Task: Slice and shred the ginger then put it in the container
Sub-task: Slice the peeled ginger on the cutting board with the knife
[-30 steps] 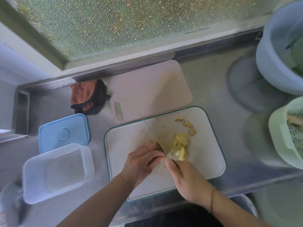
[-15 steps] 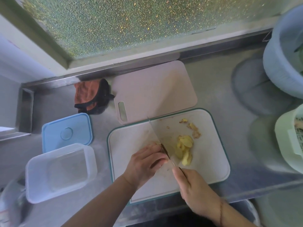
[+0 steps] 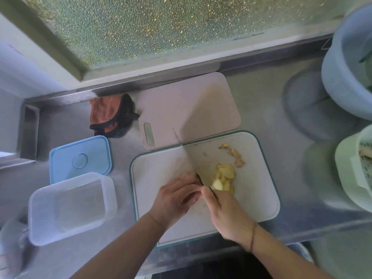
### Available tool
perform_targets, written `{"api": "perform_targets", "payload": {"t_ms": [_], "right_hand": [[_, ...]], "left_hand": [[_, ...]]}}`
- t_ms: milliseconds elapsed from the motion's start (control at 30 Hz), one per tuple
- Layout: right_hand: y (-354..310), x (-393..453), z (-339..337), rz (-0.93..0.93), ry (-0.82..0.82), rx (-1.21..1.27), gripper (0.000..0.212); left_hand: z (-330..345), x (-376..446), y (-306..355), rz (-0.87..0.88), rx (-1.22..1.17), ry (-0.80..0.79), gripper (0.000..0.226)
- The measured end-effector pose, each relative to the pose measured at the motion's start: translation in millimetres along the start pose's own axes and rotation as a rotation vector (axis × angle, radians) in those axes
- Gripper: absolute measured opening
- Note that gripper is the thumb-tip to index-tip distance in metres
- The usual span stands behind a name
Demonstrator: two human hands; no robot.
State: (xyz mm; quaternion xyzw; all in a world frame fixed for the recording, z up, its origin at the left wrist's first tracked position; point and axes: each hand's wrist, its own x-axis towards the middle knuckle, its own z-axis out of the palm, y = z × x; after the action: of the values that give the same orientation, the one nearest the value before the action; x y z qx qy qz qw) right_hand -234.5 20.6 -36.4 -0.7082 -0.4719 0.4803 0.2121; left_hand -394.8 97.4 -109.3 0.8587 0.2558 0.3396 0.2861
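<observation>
1. Currently the white cutting board (image 3: 261,198) with a teal rim lies on the steel table (image 3: 267,109), near its front edge.
2. Left hand (image 3: 175,198): fingers curled down onto the board just left of the blade. What lies under them is hidden, so I cannot tell whether they grip a piece of ginger or only press down.
3. Right hand (image 3: 227,214): wrapped round the handle of the knife (image 3: 186,156). The blade runs away from the person, edge down on the board, its tip reaching past the board's far rim.
4. Ginger slices (image 3: 224,178), pale yellow, sit in a loose pile just right of the blade, touching or nearly touching it at the near end.
5. Ginger scraps (image 3: 235,156), darker bits, lie scattered farther back on the board, apart from the pile.
6. Clear container (image 3: 70,208) stands open on the table left of the board, well apart from the ginger.
7. Blue lid (image 3: 80,158) lies flat just behind the container.
8. Pink cutting board (image 3: 191,105) lies behind the white one, slot handle at its left.
9. Orange and black cloth (image 3: 112,115) sits crumpled left of the pink board.
10. Blue tub (image 3: 346,77) and green basket (image 3: 350,174) stand at the right edge.
</observation>
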Motion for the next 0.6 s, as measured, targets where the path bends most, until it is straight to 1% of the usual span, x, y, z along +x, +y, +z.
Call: {"api": "perform_targets", "payload": {"t_ms": [67, 133, 200, 300, 333, 400, 433, 500, 533, 600], "right_hand": [[0.5, 3.5, 0.5, -0.003, 0.002, 0.017, 0.052], [10.8, -10.2, 0.1, 0.037, 0.001, 0.046, 0.056], [21.3, -25.2, -4.0, 0.086, 0.006, 0.126, 0.058], [22.1, -29.0, -24.0, 0.217, 0.012, 0.273, 0.064], [21.2, -28.1, -31.0, 0.27, 0.004, 0.34, 0.061], [16.1, -26.0, -41.8, 0.357, -0.068, 0.479, 0.054], [13.1, -26.7, -44.6, 0.365, -0.107, 0.511, 0.052], [9.0, -30.2, -47.1, 0.3, -0.127, 0.483, 0.053], [7.6, -32.5, -47.9, 0.224, -0.096, 0.402, 0.054], [7.2, -38.0, -52.3, 0.031, 0.01, 0.128, 0.055]], "left_hand": [[0.8, 0.8, 1.0, 0.002, 0.004, -0.007, 0.012], [1.2, 0.0, 0.3, 0.005, 0.023, -0.012, 0.01], [0.9, -1.2, -0.6, 0.002, 0.042, -0.015, 0.011], [1.0, -2.7, 0.9, 0.001, 0.062, 0.001, 0.013], [0.7, -3.0, 2.4, -0.002, 0.066, 0.009, 0.013], [-1.1, -2.9, 4.2, -0.008, 0.07, 0.014, 0.015], [-2.6, -2.8, 5.3, -0.014, 0.07, 0.012, 0.017], [-4.2, -1.3, 9.5, -0.034, 0.078, -0.001, 0.019], [-4.8, -0.3, 12.4, -0.051, 0.078, -0.007, 0.019], [-6.5, 1.1, 19.1, -0.091, 0.048, 0.0, 0.016]]}}
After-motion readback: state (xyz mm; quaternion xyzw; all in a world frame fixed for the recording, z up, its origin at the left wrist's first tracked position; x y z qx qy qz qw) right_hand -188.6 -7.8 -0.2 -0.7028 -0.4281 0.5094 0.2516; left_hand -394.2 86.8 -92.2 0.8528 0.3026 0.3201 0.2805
